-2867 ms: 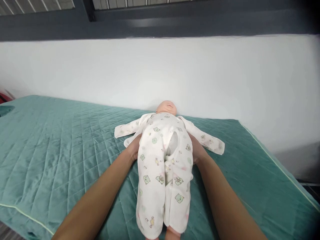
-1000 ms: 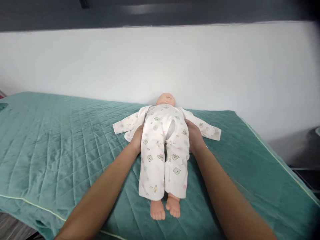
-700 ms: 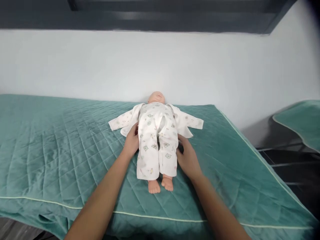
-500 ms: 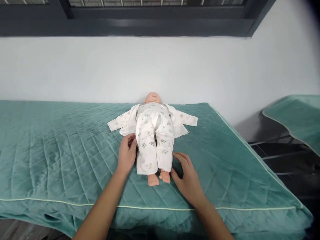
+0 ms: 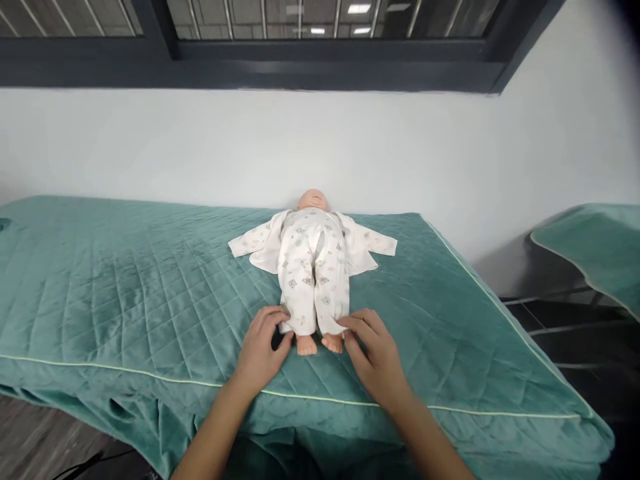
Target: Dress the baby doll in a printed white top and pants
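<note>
A baby doll lies on its back on a teal quilted bed cover, its head against the white wall. It wears white printed trousers, and an open matching top is spread out under it. Its bare feet point toward me. My left hand is curled at the hem of the left trouser leg, fingers and thumb pinching the cuff. My right hand has its fingers closed together on the hem of the other leg.
The bed's near edge with pale piping runs just under my wrists. A second teal-covered bed stands at the right across a dark floor gap. A dark-framed window runs above the wall.
Both hands slid down from the doll's waist along the trouser legs to the cuffs by the feet. The camera pulled back, so the doll looks smaller and farther off.
</note>
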A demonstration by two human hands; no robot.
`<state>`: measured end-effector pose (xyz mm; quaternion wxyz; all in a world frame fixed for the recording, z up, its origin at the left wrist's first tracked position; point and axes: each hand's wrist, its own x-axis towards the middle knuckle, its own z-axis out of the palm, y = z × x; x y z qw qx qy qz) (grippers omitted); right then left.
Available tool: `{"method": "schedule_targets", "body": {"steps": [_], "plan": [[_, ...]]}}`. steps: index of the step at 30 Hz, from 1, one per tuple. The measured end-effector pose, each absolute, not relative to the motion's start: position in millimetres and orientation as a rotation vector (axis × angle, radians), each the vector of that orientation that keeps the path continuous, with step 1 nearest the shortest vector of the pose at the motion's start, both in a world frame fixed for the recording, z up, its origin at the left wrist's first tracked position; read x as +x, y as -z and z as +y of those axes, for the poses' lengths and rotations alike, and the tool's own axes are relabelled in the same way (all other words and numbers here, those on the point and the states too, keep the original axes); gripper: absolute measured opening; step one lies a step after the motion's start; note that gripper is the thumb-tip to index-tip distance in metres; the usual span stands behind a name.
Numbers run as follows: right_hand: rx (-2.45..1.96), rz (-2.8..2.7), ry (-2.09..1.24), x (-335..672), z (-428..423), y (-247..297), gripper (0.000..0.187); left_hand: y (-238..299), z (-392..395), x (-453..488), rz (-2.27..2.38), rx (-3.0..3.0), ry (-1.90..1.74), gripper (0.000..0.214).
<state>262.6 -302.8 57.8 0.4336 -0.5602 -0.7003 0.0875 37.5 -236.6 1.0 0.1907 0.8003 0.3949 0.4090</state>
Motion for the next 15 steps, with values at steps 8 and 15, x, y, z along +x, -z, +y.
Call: {"method": "schedule_targets", "body": {"steps": [8,15], "plan": [[-1.453,-1.950,-0.151,253,-313,-71,0.034,-6,-238,49,1.073,2.396,-1.225,0.020],[-1.638,-1.781,-0.289,258,-320,-30,0.048,-35,-264,46,0.879,2.147,-1.285,0.015]]}}
